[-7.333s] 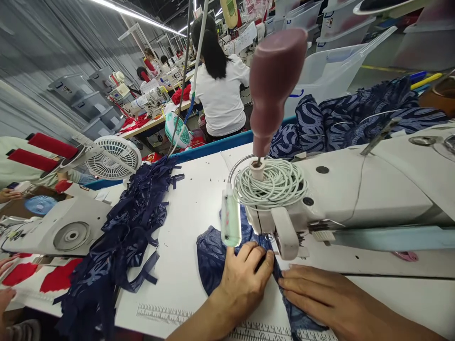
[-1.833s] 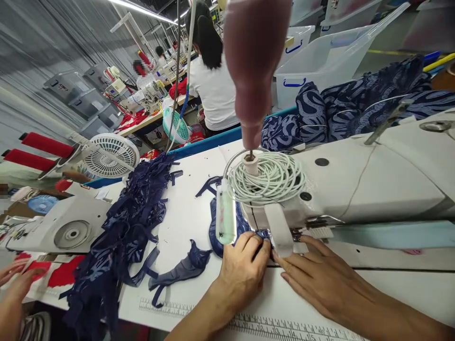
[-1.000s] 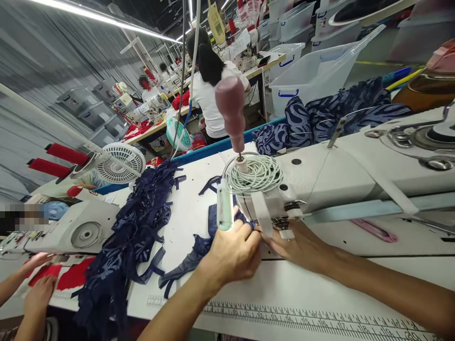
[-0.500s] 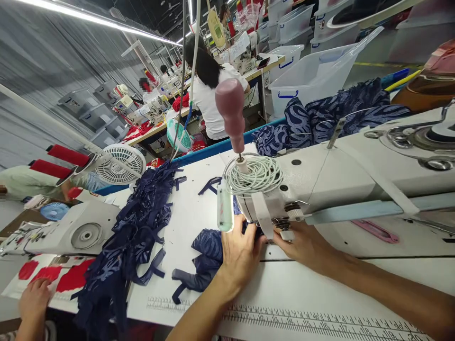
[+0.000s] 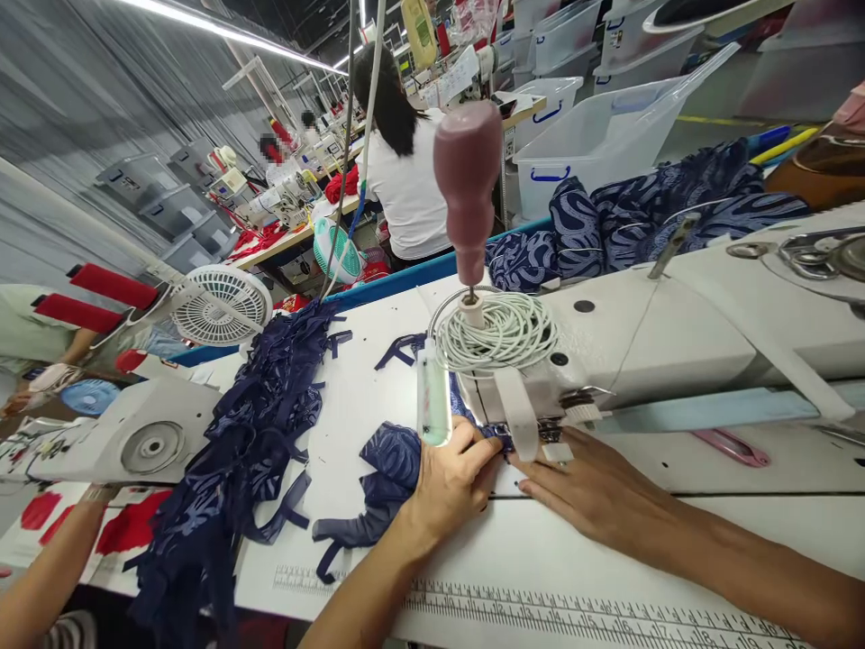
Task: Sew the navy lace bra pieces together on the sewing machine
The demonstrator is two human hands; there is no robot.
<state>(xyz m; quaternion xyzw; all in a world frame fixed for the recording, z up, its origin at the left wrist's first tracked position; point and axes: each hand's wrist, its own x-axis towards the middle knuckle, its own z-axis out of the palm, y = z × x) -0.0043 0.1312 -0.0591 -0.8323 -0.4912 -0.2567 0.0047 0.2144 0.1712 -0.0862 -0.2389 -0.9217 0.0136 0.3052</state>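
White counter (image 5: 351, 379) supported the sewing machine (image 5: 649, 333); left hand (image 5: 450, 476) lay half-curled on navy fabric (image 5: 393, 458), right hand (image 5: 587, 482) flattish; I could confirm neither grip.

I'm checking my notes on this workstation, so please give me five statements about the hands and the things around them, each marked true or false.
1. Navy fabric lies bunched beside the left hand. True.
2. The right hand is raised above the sewing machine. False: it is low, beside the needle area.
3. A coil of pale cord sits on top of the sewing machine. True.
4. The upright tool handle is bright yellow. False: it is dull red.
5. A measuring scale runs along the near side of the table. True.
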